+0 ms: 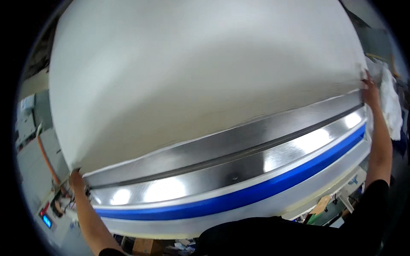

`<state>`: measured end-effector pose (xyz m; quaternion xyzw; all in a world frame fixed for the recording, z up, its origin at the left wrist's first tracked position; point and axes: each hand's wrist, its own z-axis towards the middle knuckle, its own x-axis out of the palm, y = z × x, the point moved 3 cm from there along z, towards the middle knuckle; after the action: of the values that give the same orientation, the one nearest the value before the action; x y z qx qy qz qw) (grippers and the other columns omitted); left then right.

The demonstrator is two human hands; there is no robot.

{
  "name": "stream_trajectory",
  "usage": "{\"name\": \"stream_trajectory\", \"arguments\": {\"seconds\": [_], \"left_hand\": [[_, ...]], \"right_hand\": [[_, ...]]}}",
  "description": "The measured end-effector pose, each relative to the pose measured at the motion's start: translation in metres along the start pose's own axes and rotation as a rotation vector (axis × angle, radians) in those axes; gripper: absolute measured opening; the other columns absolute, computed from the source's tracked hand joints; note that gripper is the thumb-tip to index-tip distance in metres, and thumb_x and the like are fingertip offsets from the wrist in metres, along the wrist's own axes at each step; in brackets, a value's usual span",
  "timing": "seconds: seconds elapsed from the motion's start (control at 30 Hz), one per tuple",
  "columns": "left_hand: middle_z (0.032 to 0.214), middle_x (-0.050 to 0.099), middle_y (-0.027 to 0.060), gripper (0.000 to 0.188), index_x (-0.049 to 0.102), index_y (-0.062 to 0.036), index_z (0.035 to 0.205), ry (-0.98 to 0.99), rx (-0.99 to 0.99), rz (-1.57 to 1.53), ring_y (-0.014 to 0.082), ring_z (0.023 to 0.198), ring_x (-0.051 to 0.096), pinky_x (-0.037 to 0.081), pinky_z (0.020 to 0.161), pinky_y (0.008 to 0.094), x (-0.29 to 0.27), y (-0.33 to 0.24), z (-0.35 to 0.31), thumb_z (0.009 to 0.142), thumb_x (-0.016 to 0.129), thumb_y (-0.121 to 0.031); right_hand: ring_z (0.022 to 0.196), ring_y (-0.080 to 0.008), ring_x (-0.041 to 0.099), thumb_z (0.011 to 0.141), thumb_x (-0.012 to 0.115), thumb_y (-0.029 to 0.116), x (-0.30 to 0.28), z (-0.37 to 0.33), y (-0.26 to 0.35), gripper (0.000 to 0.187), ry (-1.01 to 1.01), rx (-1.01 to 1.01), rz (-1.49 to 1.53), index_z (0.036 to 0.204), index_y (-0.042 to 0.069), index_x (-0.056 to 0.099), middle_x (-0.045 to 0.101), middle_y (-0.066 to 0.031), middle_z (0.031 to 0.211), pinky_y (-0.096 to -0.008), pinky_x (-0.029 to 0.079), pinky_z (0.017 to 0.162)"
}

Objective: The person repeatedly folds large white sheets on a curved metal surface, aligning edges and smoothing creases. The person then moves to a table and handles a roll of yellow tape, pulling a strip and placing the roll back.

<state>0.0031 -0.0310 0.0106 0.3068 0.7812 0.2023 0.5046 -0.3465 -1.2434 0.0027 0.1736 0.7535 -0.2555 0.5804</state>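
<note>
A wide white fabric sheet spreads away from me and fills most of the view. Its near edge runs slantwise, a little wavy, along a shiny metal bed with a dark slot down its length. At the sheet's near left corner, my left hand has its fingers closed on the edge. My right hand, arm stretched out, grips the near right corner; some of its fingers are hidden. Both hands are at the ends of the metal bed.
A blue strip and a pale front ledge lie between the metal bed and my body. To the left are an orange hose and a small lit display. Crumpled white material hangs at the right.
</note>
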Motion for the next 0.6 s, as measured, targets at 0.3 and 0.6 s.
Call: {"name": "stream_trajectory", "arguments": {"seconds": [0.3, 0.6], "left_hand": [[0.110, 0.067, 0.0111, 0.036, 0.063, -0.0246, 0.119, 0.011, -0.142, -0.105, 0.0341, 0.105, 0.060, 0.049, 0.086, 0.0468, -0.082, 0.029, -0.055, 0.090, 0.047, -0.012], [0.112, 0.067, 0.0127, 0.040, 0.067, -0.0192, 0.116, 0.228, 0.105, 0.026, 0.0319, 0.106, 0.062, 0.046, 0.095, 0.0409, -0.029, 0.048, -0.148, 0.081, 0.052, -0.005]], "right_hand": [[0.118, -0.0300, 0.055, 0.088, 0.054, -0.002, -0.087, -0.015, -0.076, 0.065, -0.084, -0.244, 0.047, 0.147, 0.015, 0.031, 0.056, -0.0162, 0.128, -0.0401, 0.042, 0.103], [0.119, -0.0291, 0.055, 0.083, 0.053, -0.012, -0.088, -0.116, -0.120, 0.073, 0.103, -0.404, 0.013, 0.148, 0.011, 0.030, 0.054, -0.0173, 0.132, -0.0412, 0.046, 0.100]]}}
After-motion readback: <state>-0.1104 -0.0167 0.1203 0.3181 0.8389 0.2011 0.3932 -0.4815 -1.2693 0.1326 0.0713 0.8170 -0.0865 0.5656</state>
